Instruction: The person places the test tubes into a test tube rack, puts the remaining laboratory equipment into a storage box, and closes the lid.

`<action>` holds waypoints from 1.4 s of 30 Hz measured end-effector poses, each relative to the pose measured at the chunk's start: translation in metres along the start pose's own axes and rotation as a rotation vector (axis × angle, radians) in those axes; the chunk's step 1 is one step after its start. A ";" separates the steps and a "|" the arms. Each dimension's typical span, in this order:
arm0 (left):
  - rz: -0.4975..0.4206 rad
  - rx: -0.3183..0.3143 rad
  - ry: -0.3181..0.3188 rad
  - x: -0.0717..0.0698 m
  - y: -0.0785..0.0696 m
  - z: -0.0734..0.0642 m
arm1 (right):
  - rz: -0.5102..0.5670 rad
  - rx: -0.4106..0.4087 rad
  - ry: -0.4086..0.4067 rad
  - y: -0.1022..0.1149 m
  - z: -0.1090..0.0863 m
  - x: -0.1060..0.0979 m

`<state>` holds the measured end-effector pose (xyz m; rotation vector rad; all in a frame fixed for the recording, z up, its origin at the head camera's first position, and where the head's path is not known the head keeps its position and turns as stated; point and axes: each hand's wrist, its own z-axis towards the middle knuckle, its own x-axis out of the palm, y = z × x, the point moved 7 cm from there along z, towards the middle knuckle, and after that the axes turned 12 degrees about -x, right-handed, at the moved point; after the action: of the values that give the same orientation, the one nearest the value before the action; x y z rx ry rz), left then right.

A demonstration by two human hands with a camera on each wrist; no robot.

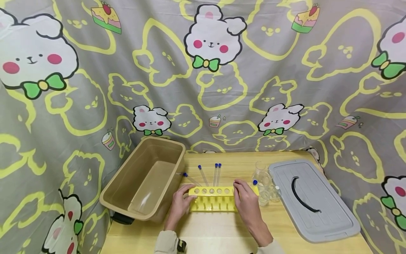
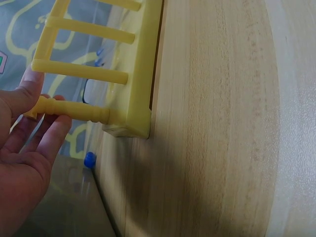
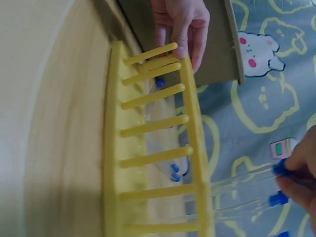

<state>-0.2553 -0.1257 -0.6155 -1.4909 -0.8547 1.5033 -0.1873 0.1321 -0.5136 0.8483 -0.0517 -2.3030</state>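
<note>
A yellow test tube rack [image 1: 215,192] with a row of holes stands upright on the table between both hands. My left hand [image 1: 180,203] grips its left end; in the left wrist view the thumb and fingers [image 2: 54,136] close around the top plate by the end post. At the rack's right end, my right hand [image 1: 248,201] pinches the blue cap [image 3: 281,167] of a clear test tube standing in the rack. Beside it in the right wrist view is another capped tube [image 3: 278,199]. Several loose blue-capped test tubes [image 1: 203,174] lie behind the rack.
A deep brown bin [image 1: 142,211] stands on the left. To the right lies a grey lid [image 1: 317,197] with a black handle. Clear glassware [image 1: 263,178] is clustered between rack and lid. A patterned curtain [image 1: 219,91] hangs behind the table.
</note>
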 end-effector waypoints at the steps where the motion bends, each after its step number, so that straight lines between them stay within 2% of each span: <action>1: -0.002 -0.004 0.000 0.000 0.000 0.000 | -0.007 -0.006 0.018 0.000 0.002 0.000; 6: -0.012 -0.015 0.003 0.000 0.000 0.000 | -0.011 0.008 0.097 0.000 0.009 0.001; 10: -0.007 0.007 -0.002 -0.001 -0.002 -0.001 | -0.017 0.015 0.134 -0.001 0.011 0.000; 19: -0.013 -0.011 -0.001 0.000 -0.001 -0.001 | -0.022 0.019 0.154 -0.005 0.010 0.000; 24: -0.027 -0.027 0.005 0.000 -0.001 -0.001 | -0.002 0.017 0.105 -0.004 0.012 -0.008; 30: -0.036 -0.022 0.005 0.000 -0.002 -0.001 | 0.088 0.001 -0.003 -0.005 0.019 -0.034; 37: -0.026 -0.019 -0.007 0.000 0.000 -0.001 | 0.071 -0.008 -0.061 -0.027 0.017 -0.061; 42: -0.026 -0.016 0.000 0.001 0.000 -0.002 | 0.121 0.008 -0.089 -0.046 0.009 -0.070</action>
<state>-0.2534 -0.1248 -0.6161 -1.4857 -0.8852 1.4805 -0.1800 0.2081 -0.4792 0.7264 -0.1473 -2.2269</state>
